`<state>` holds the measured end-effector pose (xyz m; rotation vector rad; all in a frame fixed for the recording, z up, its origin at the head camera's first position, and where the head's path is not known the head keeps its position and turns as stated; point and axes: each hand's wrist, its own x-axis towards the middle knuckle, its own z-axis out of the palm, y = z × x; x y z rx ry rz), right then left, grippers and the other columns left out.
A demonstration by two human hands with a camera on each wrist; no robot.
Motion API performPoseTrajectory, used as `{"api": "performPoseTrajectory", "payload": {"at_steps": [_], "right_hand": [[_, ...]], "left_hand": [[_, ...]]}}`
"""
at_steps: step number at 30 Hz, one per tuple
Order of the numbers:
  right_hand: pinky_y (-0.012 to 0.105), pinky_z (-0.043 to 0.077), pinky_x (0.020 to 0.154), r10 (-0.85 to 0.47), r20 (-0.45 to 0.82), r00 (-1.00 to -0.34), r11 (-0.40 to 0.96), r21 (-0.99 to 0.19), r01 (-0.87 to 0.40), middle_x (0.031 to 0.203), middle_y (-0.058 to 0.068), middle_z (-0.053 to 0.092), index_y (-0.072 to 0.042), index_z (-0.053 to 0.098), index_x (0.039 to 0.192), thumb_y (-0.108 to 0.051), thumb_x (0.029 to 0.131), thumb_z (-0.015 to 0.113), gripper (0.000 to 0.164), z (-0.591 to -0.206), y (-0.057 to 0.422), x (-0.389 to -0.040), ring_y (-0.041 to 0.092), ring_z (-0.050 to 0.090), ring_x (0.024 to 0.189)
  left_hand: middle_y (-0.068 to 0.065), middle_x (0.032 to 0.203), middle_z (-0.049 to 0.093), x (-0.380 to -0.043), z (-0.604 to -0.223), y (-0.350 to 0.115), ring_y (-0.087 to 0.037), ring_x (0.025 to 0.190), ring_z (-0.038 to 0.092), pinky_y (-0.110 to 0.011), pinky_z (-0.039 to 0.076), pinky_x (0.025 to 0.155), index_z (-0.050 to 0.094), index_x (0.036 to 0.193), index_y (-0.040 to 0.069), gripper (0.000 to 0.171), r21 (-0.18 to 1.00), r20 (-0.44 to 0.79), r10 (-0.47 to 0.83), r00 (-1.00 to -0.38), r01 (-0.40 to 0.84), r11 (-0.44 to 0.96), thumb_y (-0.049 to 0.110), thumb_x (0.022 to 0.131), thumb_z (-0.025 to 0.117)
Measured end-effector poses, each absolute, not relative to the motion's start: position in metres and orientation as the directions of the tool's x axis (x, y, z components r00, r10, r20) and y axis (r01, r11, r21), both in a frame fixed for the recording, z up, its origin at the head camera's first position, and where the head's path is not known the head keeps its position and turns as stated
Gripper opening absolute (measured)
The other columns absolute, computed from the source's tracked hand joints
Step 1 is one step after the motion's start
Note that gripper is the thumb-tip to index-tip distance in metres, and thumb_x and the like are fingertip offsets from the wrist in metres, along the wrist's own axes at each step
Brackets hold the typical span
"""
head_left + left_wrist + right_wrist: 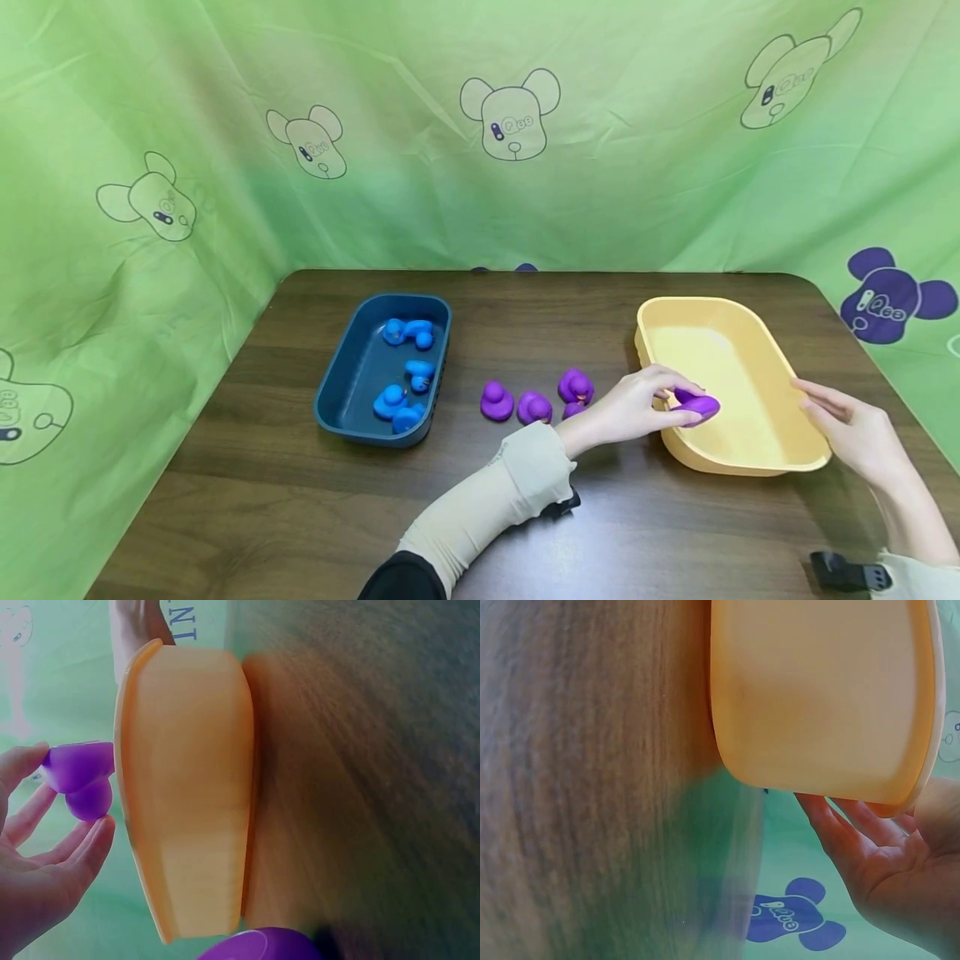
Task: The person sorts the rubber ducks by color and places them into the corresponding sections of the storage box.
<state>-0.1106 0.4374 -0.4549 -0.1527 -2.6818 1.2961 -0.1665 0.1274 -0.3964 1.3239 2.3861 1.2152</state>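
My left hand [637, 408] pinches a purple rubber duck [697, 406] between thumb and fingers, over the left rim of a yellow tub [750, 417]. In the left wrist view the duck [79, 769] is upside down, its flat base upward and its head toward the fingertips, close beside the rim. My right hand [862, 429] rests against the tub's right side. From the right wrist, its extended fingers [829, 832] touch the outer wall under the rim; the thumb is mostly hidden there.
Several purple ducks [497, 402] stand on the brown table [300, 508] left of my left hand, one partly covered by the wrist. Further left, a dark blue tub [352, 367] holds several blue ducks [390, 402]. A green printed curtain [405, 200] hangs behind the table.
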Motion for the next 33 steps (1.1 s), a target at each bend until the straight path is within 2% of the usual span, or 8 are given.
{"api": "performPoseTrajectory", "payload": {"at_steps": [4, 8, 11, 19, 24, 29, 33], "right_hand": [[0.003, 0.036, 0.06, 0.151, 0.087, -0.985, 0.602, -0.798, 0.022, 0.087, -0.044, 0.046, -0.023, 0.05, 0.126, -0.026, 0.089, 0.052, 0.037, -0.446, 0.431, -0.109, -0.023, 0.045, 0.076], [0.003, 0.036, 0.058, 0.135, 0.082, -0.987, 0.562, -0.827, 0.008, 0.085, -0.041, 0.047, -0.034, 0.054, 0.118, -0.019, 0.089, 0.053, 0.033, -0.422, 0.412, -0.101, -0.022, 0.046, 0.074], [0.003, 0.037, 0.058, 0.123, 0.085, -0.989, 0.548, -0.836, -0.004, 0.084, -0.041, 0.048, -0.037, 0.056, 0.114, -0.017, 0.089, 0.052, 0.032, -0.412, 0.403, -0.097, -0.022, 0.046, 0.073], [0.003, 0.037, 0.058, 0.128, 0.089, -0.988, 0.55, -0.835, -0.004, 0.084, -0.041, 0.048, -0.036, 0.057, 0.114, -0.019, 0.089, 0.054, 0.031, -0.413, 0.404, -0.097, -0.021, 0.047, 0.072], [0.003, 0.037, 0.058, 0.13, 0.088, -0.988, 0.553, -0.833, -0.001, 0.083, -0.041, 0.048, -0.035, 0.057, 0.115, -0.023, 0.088, 0.055, 0.03, -0.413, 0.404, -0.097, -0.02, 0.048, 0.071], [0.003, 0.037, 0.058, 0.128, 0.092, -0.987, 0.548, -0.836, -0.006, 0.082, -0.041, 0.048, -0.035, 0.057, 0.114, -0.019, 0.088, 0.054, 0.031, -0.413, 0.404, -0.097, -0.02, 0.048, 0.071], [0.003, 0.037, 0.058, 0.13, 0.086, -0.988, 0.542, -0.84, -0.002, 0.083, -0.041, 0.048, -0.036, 0.057, 0.114, -0.018, 0.088, 0.054, 0.031, -0.413, 0.405, -0.096, -0.02, 0.047, 0.071]], "left_hand": [[0.006, 0.115, 0.054, -0.166, -0.397, 0.131, 0.008, 0.098, 0.042, -0.003, 0.032, 0.079, 0.062, 0.111, 0.016, 0.03, 0.713, 0.226, 0.768, -0.599, 0.639, 0.289, 0.026, 0.083, 0.063], [0.007, 0.114, 0.054, -0.165, -0.398, 0.134, 0.008, 0.1, 0.042, -0.002, 0.031, 0.079, 0.062, 0.111, 0.017, 0.031, 0.709, 0.211, 0.777, -0.593, 0.64, 0.296, 0.028, 0.082, 0.063], [0.008, 0.114, 0.055, -0.165, -0.398, 0.136, 0.008, 0.102, 0.041, -0.002, 0.03, 0.08, 0.062, 0.111, 0.017, 0.031, 0.704, 0.206, 0.784, -0.586, 0.645, 0.297, 0.028, 0.082, 0.063], [0.007, 0.113, 0.055, -0.163, -0.399, 0.135, 0.005, 0.101, 0.047, -0.002, 0.028, 0.081, 0.06, 0.112, 0.018, 0.028, 0.68, 0.205, 0.769, -0.605, 0.654, 0.333, 0.024, 0.085, 0.06], [0.004, 0.109, 0.058, -0.162, -0.402, 0.127, 0.0, 0.095, 0.052, -0.002, 0.031, 0.078, 0.06, 0.111, 0.016, 0.027, 0.682, 0.248, 0.752, -0.61, 0.661, 0.311, 0.021, 0.085, 0.06], [0.0, 0.103, 0.06, -0.163, -0.405, 0.117, 0.0, 0.088, 0.053, -0.002, 0.033, 0.078, 0.061, 0.11, 0.013, 0.026, 0.692, 0.286, 0.745, -0.603, 0.667, 0.274, 0.018, 0.084, 0.061], [-0.003, 0.1, 0.059, -0.164, -0.406, 0.11, -0.003, 0.089, 0.054, -0.003, 0.035, 0.078, 0.06, 0.11, 0.011, 0.026, 0.712, 0.285, 0.743, -0.605, 0.653, 0.258, 0.017, 0.084, 0.061]]}}
